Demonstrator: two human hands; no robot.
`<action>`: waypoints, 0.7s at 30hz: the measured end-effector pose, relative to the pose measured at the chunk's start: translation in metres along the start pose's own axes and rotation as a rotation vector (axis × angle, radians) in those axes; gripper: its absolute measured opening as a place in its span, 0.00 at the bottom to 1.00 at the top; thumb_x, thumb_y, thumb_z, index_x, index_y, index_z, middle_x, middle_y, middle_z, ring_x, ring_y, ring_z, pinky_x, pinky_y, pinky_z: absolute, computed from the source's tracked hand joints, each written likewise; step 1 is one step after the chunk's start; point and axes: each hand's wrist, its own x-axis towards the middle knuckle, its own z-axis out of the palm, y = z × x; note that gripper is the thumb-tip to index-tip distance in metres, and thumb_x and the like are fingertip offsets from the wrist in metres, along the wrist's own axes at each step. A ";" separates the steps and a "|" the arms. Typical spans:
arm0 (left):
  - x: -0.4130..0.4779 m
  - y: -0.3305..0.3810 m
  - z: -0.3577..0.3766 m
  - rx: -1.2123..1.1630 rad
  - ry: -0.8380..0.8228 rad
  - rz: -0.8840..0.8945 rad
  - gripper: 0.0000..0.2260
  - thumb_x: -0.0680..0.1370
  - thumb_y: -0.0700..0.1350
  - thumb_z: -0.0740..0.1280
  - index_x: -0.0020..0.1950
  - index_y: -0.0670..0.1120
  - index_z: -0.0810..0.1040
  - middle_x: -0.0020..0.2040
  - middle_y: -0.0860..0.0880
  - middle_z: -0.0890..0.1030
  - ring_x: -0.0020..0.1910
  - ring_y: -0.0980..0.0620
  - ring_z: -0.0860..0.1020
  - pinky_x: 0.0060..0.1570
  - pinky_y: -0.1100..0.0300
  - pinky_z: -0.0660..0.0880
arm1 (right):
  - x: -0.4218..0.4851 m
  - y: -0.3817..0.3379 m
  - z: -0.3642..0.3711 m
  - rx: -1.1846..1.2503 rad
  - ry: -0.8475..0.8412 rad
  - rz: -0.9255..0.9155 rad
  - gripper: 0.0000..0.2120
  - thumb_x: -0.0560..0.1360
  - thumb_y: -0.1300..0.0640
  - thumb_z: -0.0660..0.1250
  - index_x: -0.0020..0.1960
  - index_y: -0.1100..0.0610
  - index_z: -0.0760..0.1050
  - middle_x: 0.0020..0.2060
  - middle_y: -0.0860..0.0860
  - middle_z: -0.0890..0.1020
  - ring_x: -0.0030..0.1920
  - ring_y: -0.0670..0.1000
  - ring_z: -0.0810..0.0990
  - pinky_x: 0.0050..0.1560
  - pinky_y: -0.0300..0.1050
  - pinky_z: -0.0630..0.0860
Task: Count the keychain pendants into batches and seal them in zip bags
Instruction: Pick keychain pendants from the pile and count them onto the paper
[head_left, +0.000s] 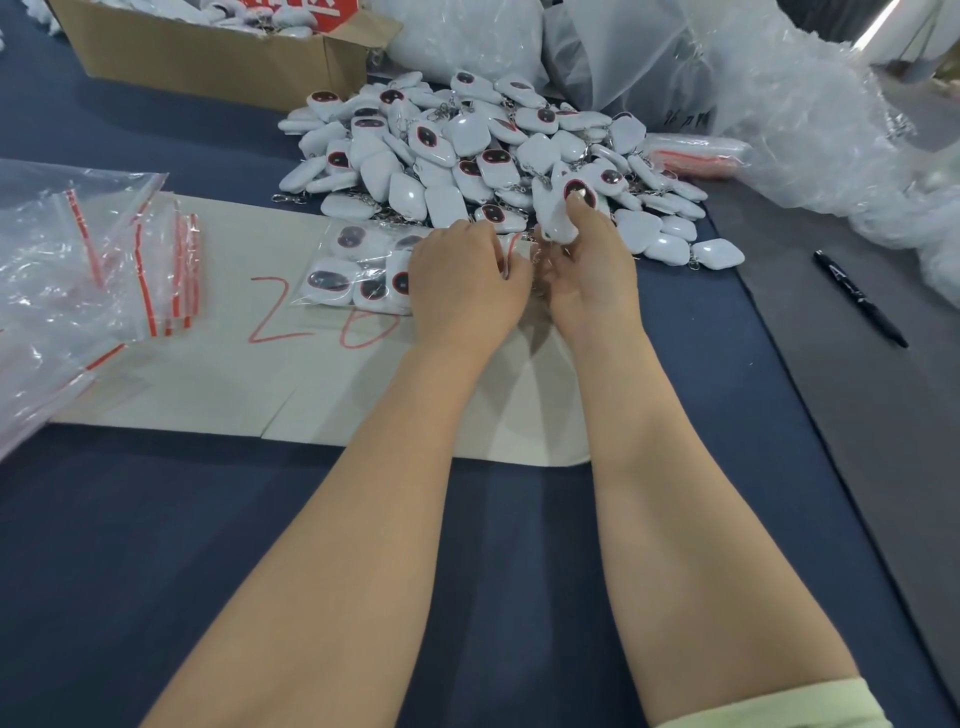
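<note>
Fingers (576, 205) of the right hand (587, 270) are closed around a few white rounded plastic keychain pendants (563, 213), thumb pressed on the dark red-rimmed face of the top one, at the near edge of the big heap of loose pendants (467, 150) in the upper middle of the frame. Just left of it, the left hand (465, 283) curls over the red-striped mouth of a clear zip bag (358, 270), pinching it; the bag lies flat and already holds several pendants. It rests on a pale flattened cardboard sheet (218, 374) marked with red handwriting, spread on the dark blue table cloth (156, 545). A pile of empty clear zip bags with red strips (104, 254) lies at the left edge. A brown cardboard box (208, 57) sits upper left, crumpled clear plastic wrap (779, 104) upper right, and a black pen (860, 296) at the right.
</note>
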 end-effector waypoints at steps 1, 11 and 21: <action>0.000 0.000 0.000 0.000 0.000 0.000 0.12 0.76 0.51 0.62 0.46 0.42 0.78 0.47 0.44 0.80 0.50 0.42 0.75 0.50 0.53 0.68 | 0.000 0.000 0.000 0.020 0.005 0.004 0.05 0.78 0.61 0.65 0.43 0.58 0.74 0.36 0.52 0.77 0.32 0.48 0.79 0.36 0.40 0.75; 0.000 0.000 0.000 -0.005 -0.010 -0.008 0.13 0.77 0.52 0.62 0.45 0.42 0.77 0.46 0.44 0.80 0.49 0.42 0.75 0.51 0.51 0.69 | -0.004 0.003 0.001 -0.057 -0.072 -0.039 0.04 0.79 0.65 0.62 0.47 0.62 0.74 0.41 0.55 0.79 0.39 0.50 0.79 0.47 0.42 0.77; 0.000 0.000 0.000 -0.015 -0.008 -0.014 0.13 0.77 0.52 0.62 0.45 0.42 0.77 0.46 0.44 0.80 0.50 0.42 0.75 0.52 0.51 0.69 | -0.004 0.005 0.001 -0.245 -0.092 -0.147 0.01 0.79 0.66 0.62 0.50 0.63 0.73 0.41 0.56 0.77 0.39 0.49 0.79 0.46 0.44 0.77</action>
